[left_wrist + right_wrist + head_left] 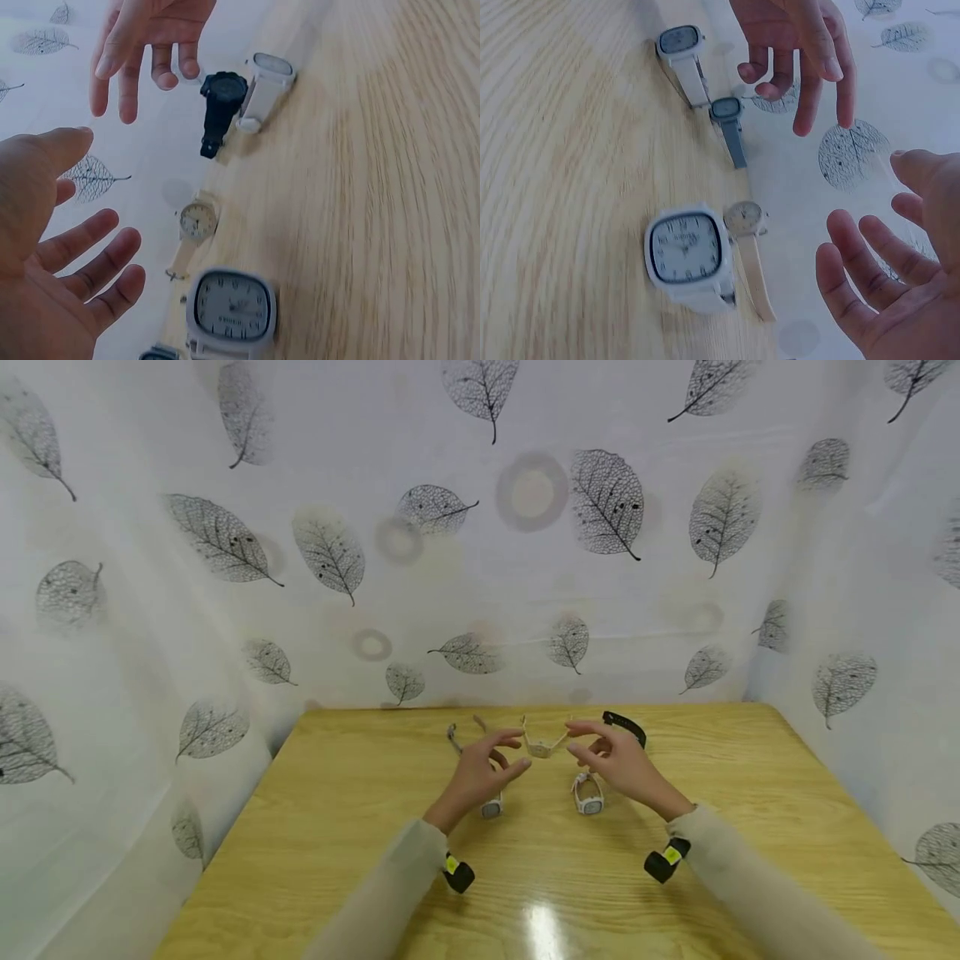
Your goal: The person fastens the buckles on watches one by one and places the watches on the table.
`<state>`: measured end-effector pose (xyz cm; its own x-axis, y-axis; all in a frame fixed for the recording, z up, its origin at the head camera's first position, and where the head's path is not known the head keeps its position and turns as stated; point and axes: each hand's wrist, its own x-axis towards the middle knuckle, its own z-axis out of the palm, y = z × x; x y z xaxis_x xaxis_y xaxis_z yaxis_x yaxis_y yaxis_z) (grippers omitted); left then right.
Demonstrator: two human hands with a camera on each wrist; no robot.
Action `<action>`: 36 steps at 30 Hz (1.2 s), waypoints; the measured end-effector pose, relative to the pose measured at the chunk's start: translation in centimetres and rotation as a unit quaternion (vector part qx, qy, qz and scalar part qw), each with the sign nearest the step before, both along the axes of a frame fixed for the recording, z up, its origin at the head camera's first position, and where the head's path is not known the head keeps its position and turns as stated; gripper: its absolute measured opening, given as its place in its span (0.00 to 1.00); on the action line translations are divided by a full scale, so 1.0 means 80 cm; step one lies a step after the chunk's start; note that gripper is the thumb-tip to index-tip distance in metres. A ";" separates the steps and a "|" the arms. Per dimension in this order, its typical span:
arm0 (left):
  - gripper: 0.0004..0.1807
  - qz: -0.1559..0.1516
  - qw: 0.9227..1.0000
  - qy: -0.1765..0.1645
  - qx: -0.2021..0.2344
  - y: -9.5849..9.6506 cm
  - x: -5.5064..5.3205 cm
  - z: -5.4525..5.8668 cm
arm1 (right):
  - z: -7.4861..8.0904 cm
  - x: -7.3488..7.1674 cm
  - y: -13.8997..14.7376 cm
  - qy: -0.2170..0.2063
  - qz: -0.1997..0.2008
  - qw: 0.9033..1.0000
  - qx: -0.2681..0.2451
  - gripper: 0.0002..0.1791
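Note:
My left hand (480, 772) hovers over the table with its fingers loosely bent, holding nothing. Facing it, my right hand (618, 764) is held in the same way, also with nothing in it. Between and beyond them lies a cream watch (538, 748) with a round dial. A white square-faced watch (588, 802) sits below my right hand, and another white square-faced watch (491, 810), partly hidden, is below my left. The black watch (225, 94) lies behind my right hand. Beyond my left hand is a grey watch (726, 109) with a small dial.
The wooden table (337, 827) ends at the back against a pale curtain (480, 585) printed with dark leaves. That curtain also hangs along both sides. A glare spot lies near the table's front.

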<state>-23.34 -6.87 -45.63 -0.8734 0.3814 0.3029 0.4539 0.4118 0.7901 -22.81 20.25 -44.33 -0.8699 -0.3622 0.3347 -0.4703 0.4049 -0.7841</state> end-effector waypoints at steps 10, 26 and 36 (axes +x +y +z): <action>0.26 -0.023 0.999 0.002 0.025 0.033 0.000 0.011 | 0.003 0.002 0.044 -0.009 -0.045 0.999 0.008 0.23; 0.26 -0.026 0.999 -0.026 0.038 0.081 -0.009 0.008 | -0.001 0.002 0.084 0.010 -0.103 0.994 0.041 0.23; 0.26 -0.016 0.999 -0.041 0.028 0.115 -0.025 0.003 | -0.006 -0.014 0.097 -0.018 -0.130 0.989 0.070 0.27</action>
<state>-25.35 2.29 -45.37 -0.8835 0.3944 0.2526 0.3993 0.3524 0.8464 -23.96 28.04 -44.84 -0.9503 -0.1656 0.2636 -0.3085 0.6140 -0.7266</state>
